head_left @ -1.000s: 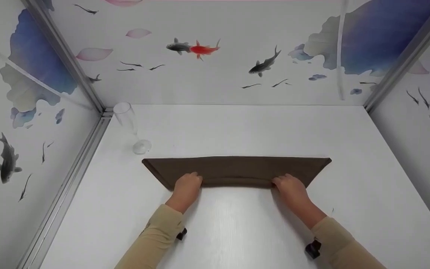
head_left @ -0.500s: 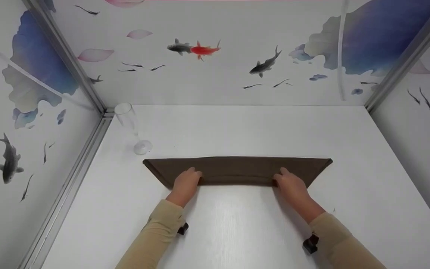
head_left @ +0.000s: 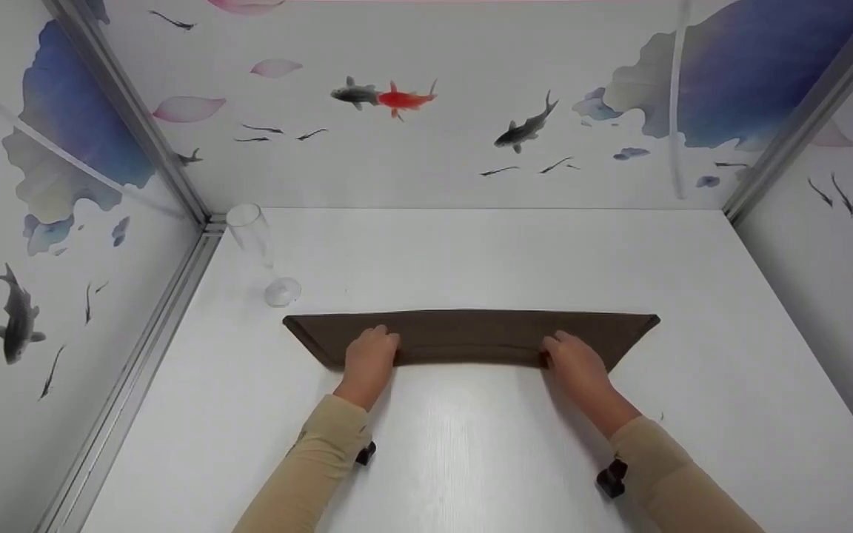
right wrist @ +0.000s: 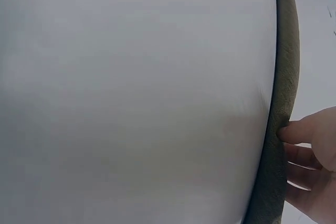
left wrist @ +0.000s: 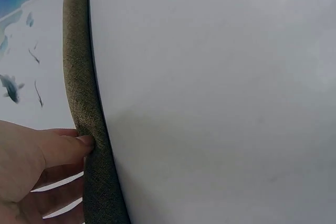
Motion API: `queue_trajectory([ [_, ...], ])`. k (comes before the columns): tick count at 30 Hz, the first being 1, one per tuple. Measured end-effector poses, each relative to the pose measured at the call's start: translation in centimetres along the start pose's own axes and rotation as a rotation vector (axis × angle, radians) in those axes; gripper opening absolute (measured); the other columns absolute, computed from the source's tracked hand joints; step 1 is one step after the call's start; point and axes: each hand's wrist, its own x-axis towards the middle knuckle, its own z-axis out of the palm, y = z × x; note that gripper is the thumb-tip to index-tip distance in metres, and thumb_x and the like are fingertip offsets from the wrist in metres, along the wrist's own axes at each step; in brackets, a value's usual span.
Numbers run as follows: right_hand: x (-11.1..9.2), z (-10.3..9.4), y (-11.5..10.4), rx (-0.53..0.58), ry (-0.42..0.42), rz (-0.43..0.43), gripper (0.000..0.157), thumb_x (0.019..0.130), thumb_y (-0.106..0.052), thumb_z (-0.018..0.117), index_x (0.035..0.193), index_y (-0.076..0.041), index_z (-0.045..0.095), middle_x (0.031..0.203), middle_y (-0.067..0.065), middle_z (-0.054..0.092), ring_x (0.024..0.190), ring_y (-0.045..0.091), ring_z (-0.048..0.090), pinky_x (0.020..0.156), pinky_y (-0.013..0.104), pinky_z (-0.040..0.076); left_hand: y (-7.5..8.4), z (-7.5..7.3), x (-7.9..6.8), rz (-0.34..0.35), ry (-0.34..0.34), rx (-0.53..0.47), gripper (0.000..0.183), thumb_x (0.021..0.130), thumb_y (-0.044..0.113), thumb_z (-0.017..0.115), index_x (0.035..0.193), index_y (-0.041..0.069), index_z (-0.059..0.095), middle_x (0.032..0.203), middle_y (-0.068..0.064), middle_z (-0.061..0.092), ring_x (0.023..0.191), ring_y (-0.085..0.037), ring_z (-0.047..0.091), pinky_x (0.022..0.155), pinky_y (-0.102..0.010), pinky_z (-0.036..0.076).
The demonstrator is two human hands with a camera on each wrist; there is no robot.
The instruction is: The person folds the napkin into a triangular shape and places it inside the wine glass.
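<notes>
A brown cloth, folded into a wide strip with slanted ends, lies across the middle of the white table. My left hand pinches its near edge left of centre, while my right hand does the same on the right. The left wrist view has the thumb of the left hand pressed against the cloth's rounded edge; the fingers go behind it. Seen from the right wrist, the right hand holds the edge likewise, thumb in front. Fingertips are partly hidden behind the fabric.
A clear stemmed glass stands at the back left, beyond the cloth's left corner. Printed panels enclose the table at the back and both sides, with metal rails at the corners.
Both hands have moved slightly forward, away from me. The near edge of the cloth has gone with them, so the strip looks a little narrower. The glass stays put.
</notes>
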Motion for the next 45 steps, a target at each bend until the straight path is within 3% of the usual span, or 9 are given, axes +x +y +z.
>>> queue_trajectory([
  [4, 0.2, 0.0, 0.0, -0.009, 0.014, -0.011, 0.017, 0.080, 0.013, 0.070, 0.092, 0.001, 0.067, 0.092, 0.014, 0.058, 0.087, 0.030, 0.057, 0.075, 0.040, 0.051, 0.3, 0.1, 0.1, 0.013, 0.003, 0.061, 0.010, 0.082, -0.004, 0.074, 0.081, 0.007, 0.074, 0.080, -0.009, 0.060, 0.075, -0.025, 0.056, 0.064, -0.038, 0.052],
  [7, 0.3, 0.0, -0.2, -0.016, 0.025, -0.021, 0.018, 0.080, 0.014, 0.070, 0.092, 0.001, 0.069, 0.092, 0.014, 0.059, 0.088, 0.030, 0.058, 0.076, 0.040, 0.052, 0.5, -0.1, 0.2, 0.023, -0.034, 0.076, 0.010, 0.083, -0.004, 0.073, 0.082, 0.006, 0.074, 0.083, -0.009, 0.062, 0.077, -0.025, 0.059, 0.065, -0.038, 0.054],
  [14, 0.1, 0.1, -0.6, -0.072, 0.051, -0.031, 0.017, 0.078, 0.013, 0.071, 0.083, -0.004, 0.071, 0.074, 0.005, 0.055, 0.070, 0.022, 0.055, 0.064, 0.034, 0.051, 0.4, -0.7, 0.0, 0.050, -0.125, 0.039, 0.005, 0.086, -0.002, 0.071, 0.088, 0.000, 0.074, 0.102, -0.015, 0.066, 0.088, -0.029, 0.064, 0.075, -0.038, 0.055],
  [19, -0.3, -0.1, -0.9, -0.096, 0.001, -0.048, 0.010, 0.080, 0.005, 0.073, 0.085, -0.004, 0.072, 0.074, 0.004, 0.054, 0.070, 0.021, 0.054, 0.063, 0.034, 0.051, 0.2, -0.8, -0.3, 0.071, -0.114, -0.002, 0.004, 0.083, 0.001, 0.073, 0.086, -0.002, 0.073, 0.103, -0.018, 0.065, 0.087, -0.032, 0.064, 0.075, -0.040, 0.055],
  [26, -0.7, -0.3, -1.2, -0.123, -0.045, -0.069, 0.007, 0.082, -0.004, 0.076, 0.088, -0.003, 0.073, 0.078, 0.006, 0.058, 0.073, 0.022, 0.057, 0.067, 0.036, 0.053, 0.1, -0.8, -0.7, 0.087, -0.121, -0.018, 0.007, 0.081, 0.003, 0.077, 0.086, -0.001, 0.073, 0.090, -0.014, 0.063, 0.080, -0.028, 0.063, 0.072, -0.038, 0.054],
  [35, -1.6, -0.2, -1.3, -0.127, 0.041, -0.128, 0.010, 0.076, 0.005, 0.076, 0.077, -0.003, 0.071, 0.070, 0.005, 0.055, 0.067, 0.024, 0.058, 0.061, 0.034, 0.052, 0.0, -0.7, -1.3, 0.125, -0.100, 0.025, 0.006, 0.083, 0.002, 0.076, 0.087, 0.000, 0.072, 0.090, -0.015, 0.063, 0.080, -0.029, 0.063, 0.070, -0.036, 0.055],
  [45, -1.6, -0.5, -1.3, -0.132, 0.028, -0.103, 0.014, 0.077, 0.009, 0.073, 0.077, -0.003, 0.068, 0.070, 0.007, 0.061, 0.069, 0.024, 0.062, 0.061, 0.035, 0.053, 0.2, -1.0, -1.6, 0.136, -0.096, 0.037, 0.001, 0.086, 0.000, 0.071, 0.086, -0.001, 0.071, 0.083, -0.013, 0.061, 0.078, -0.027, 0.062, 0.068, -0.035, 0.055],
])
